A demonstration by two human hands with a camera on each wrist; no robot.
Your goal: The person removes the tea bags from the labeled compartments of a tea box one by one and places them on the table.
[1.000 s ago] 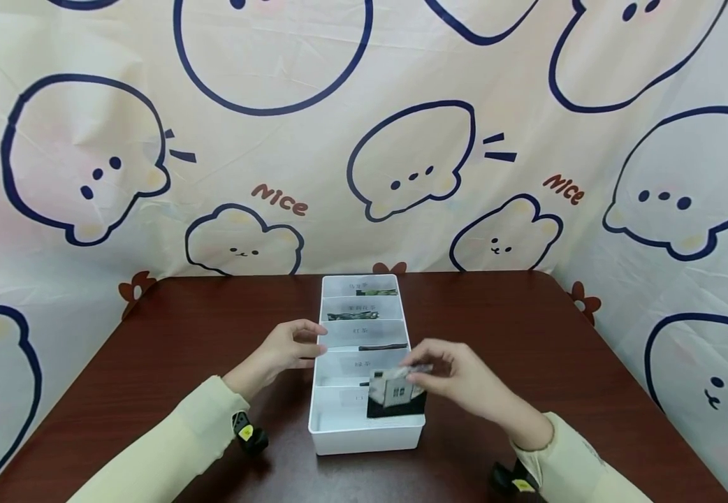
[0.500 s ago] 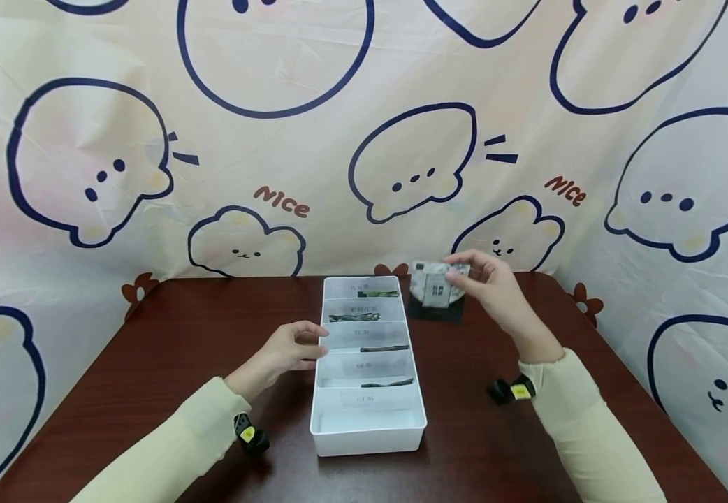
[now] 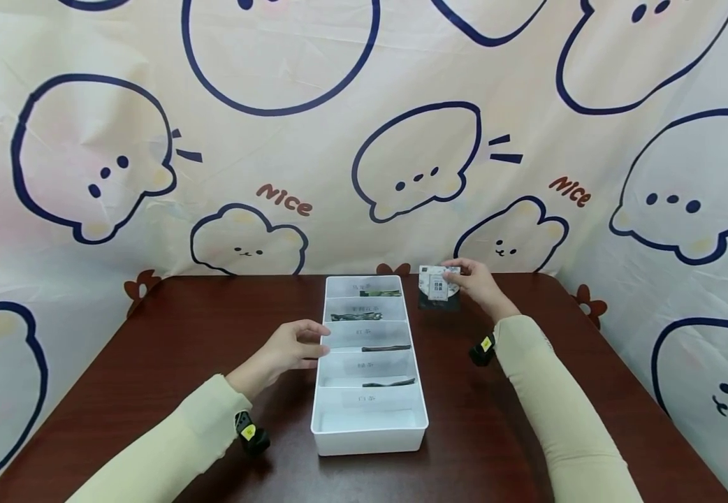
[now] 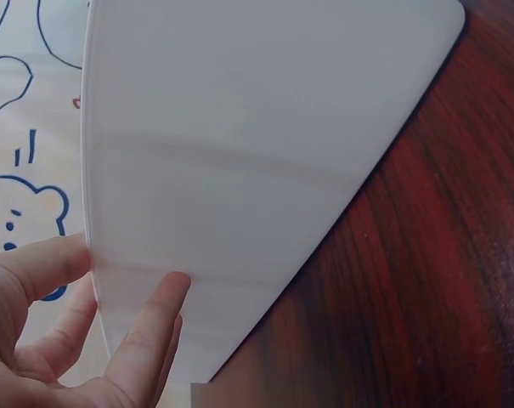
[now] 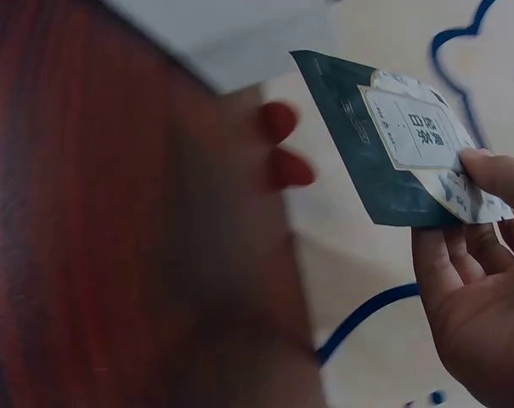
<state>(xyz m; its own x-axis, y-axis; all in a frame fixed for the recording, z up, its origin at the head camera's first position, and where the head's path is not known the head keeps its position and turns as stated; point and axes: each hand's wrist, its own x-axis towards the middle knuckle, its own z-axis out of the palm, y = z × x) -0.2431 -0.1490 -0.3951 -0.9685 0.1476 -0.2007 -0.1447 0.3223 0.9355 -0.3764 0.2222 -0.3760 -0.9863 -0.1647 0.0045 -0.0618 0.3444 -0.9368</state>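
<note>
While in right hand [image 5: 477, 306], packet [image 5: 409, 136] partly behind thumb [image 5: 499, 177].

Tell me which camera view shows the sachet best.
The right wrist view: the sachet appears largest there, its printed label plain, pinched by the right hand. The head view shows its front too, but small; the left wrist view does not show it.
</note>
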